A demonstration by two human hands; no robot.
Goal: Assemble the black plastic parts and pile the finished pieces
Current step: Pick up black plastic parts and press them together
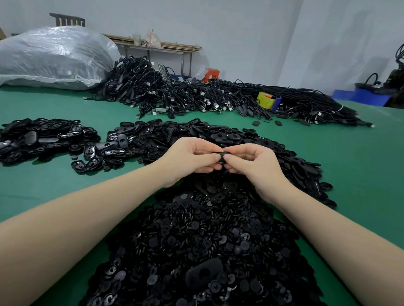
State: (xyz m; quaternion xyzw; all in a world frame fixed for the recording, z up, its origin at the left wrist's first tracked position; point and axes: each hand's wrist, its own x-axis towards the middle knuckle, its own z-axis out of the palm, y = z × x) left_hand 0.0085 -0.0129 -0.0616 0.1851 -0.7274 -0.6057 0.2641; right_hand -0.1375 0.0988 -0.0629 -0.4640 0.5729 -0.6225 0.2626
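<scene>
Both hands meet above the green table (42,191), over the far part of a large heap of black plastic parts. The left hand (191,159) and the right hand (254,165) hold together one small black plastic part (222,156); the fingers and thumb of each hand are curled around it and pinch it from its two sides, so most of the part is hidden and its shape cannot be told well. Below the hands, toward the person, lies the heap of small round black pieces (205,246), and one bigger oval black shell (202,275) rests on top of this heap. Behind the hands the heap continues with oval black shells (197,134). To the left of this heap, apart from it on the table, there is a second pile of glossy oval pieces (40,137). Farther behind the heap lies a long mass of black cables with USB plugs (199,96), and to the left of the cables stands a big clear plastic bag (49,56).
</scene>
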